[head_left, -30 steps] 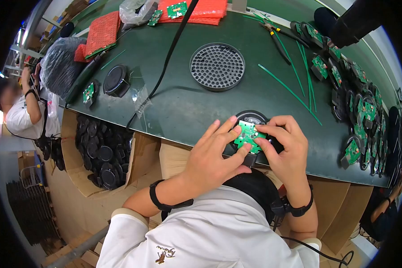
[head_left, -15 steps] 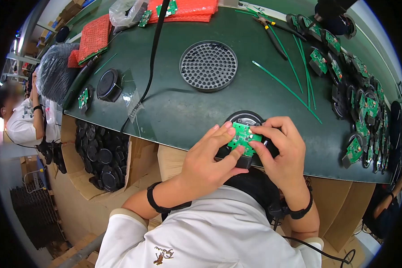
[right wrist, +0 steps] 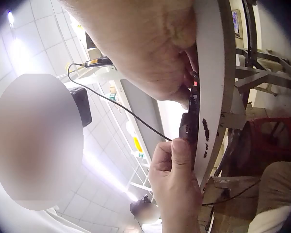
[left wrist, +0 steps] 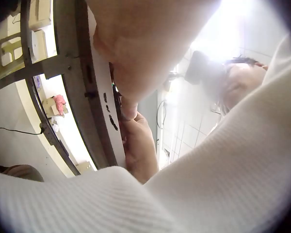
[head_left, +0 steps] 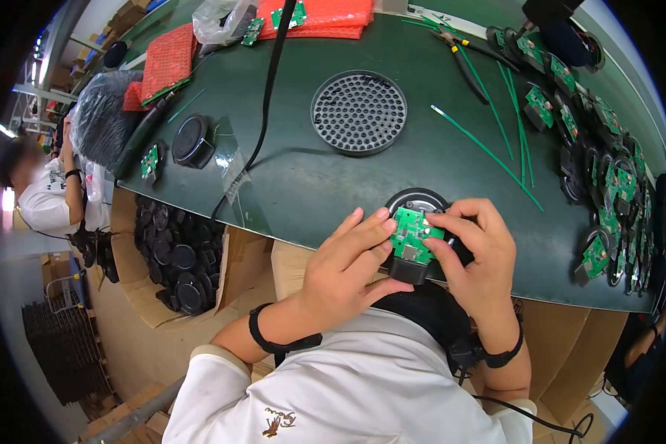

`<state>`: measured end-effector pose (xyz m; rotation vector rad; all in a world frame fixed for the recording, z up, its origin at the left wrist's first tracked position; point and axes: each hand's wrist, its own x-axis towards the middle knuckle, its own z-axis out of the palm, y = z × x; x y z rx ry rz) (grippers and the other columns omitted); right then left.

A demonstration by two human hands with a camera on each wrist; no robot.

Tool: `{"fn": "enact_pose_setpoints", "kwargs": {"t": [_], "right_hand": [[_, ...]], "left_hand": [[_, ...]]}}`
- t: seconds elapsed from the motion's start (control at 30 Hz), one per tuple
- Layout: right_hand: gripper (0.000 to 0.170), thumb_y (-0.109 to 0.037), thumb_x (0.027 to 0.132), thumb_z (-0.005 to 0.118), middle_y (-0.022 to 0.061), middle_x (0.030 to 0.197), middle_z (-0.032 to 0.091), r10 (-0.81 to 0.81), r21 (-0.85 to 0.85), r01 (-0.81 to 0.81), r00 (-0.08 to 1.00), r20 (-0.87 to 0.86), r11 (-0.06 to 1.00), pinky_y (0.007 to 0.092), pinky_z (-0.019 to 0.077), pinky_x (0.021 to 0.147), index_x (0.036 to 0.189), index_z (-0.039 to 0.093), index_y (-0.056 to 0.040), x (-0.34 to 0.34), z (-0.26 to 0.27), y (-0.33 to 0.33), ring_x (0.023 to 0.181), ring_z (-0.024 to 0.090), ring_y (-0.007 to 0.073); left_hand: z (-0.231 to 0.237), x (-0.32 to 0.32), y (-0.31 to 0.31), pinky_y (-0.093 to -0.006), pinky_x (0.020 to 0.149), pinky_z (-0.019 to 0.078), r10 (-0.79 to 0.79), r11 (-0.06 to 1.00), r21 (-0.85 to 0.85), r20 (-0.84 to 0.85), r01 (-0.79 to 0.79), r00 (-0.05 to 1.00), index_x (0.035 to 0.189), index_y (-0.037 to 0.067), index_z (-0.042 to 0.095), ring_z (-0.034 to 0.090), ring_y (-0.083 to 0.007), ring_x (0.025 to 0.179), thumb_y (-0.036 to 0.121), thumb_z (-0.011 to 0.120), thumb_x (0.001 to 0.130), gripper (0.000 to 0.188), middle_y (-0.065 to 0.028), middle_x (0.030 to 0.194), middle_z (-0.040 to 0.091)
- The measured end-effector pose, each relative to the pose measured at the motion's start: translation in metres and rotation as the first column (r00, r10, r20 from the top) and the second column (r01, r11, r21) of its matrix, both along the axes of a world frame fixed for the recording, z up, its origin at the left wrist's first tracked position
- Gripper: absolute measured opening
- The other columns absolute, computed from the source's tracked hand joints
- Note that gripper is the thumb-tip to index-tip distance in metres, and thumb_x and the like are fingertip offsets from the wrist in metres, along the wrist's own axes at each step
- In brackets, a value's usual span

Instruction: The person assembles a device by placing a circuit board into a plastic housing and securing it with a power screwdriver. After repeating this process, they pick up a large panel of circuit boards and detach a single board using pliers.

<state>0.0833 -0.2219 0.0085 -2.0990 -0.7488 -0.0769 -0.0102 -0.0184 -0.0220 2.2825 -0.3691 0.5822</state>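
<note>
A green circuit board (head_left: 411,229) lies on a round black housing (head_left: 409,271) at the table's near edge in the head view. My left hand (head_left: 348,263) holds the housing from the left, fingertips beside the board and thumb at the near block. From the right, my right hand (head_left: 479,251) pinches at the board's right edge with thumb and forefinger. What sits between those two fingertips is hidden. In the right wrist view the left thumb presses the block of the housing (right wrist: 185,126). The left wrist view mostly shows arm and sleeve.
A round perforated black part (head_left: 359,112) lies mid-table. Cutters (head_left: 466,66) and green strips (head_left: 488,159) lie right of it. Several housings with boards (head_left: 607,185) crowd the right edge. A black cable (head_left: 268,111) crosses the left side; a carton of black parts (head_left: 237,270) stands below.
My left forefinger has drawn back from the board's lower part to its left edge, baring more of the board. My right thumb and forefinger stay at the right edge.
</note>
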Motion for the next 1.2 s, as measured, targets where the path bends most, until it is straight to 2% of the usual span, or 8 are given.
{"fn": "enact_pose_setpoints", "kwargs": {"t": [0.07,0.23,1.2], "right_hand": [[0.03,-0.005,0.074,0.087,0.0061,0.096,0.065,-0.024,0.021,0.023,0.999,0.048,1.0,0.0347,0.0518,0.072,0.102,0.079,-0.0074,0.0002,-0.0009,0.002,0.084,0.065,0.0232],[0.031,-0.004,0.074,0.087,0.0067,0.097,0.065,-0.028,0.03,0.026,0.999,0.038,0.999,0.0344,0.0518,0.072,0.103,0.079,-0.0068,-0.0004,-0.0019,0.0022,0.084,0.065,0.0234],[0.031,-0.003,0.074,0.087,0.0089,0.098,0.066,-0.013,0.05,0.01,0.998,0.055,0.999,0.0344,0.0531,0.073,0.104,0.08,-0.0047,-0.0007,-0.003,0.0014,0.085,0.066,0.0245]], "left_hand": [[0.0025,0.0001,0.0011,-0.055,0.113,0.0485,-0.012,1.0,0.029,0.005,0.012,1.0,0.118,-0.003,0.071,0.066,-0.0399,0.128,0.035,0.095,0.066,0.069,-0.02,0.13,0.07],[0.0033,0.0002,-0.0005,-0.0542,0.113,0.0493,0.004,0.998,0.06,0.001,-0.004,1.0,0.118,-0.002,0.072,0.067,-0.0373,0.127,0.034,0.095,0.064,0.069,-0.0188,0.129,0.07],[0.0012,0.0013,-0.0017,-0.054,0.112,0.0506,0.018,0.999,0.05,0.041,-0.02,0.999,0.114,-0.001,0.073,0.068,-0.0371,0.125,0.035,0.095,0.066,0.064,-0.0183,0.127,0.071]]}}
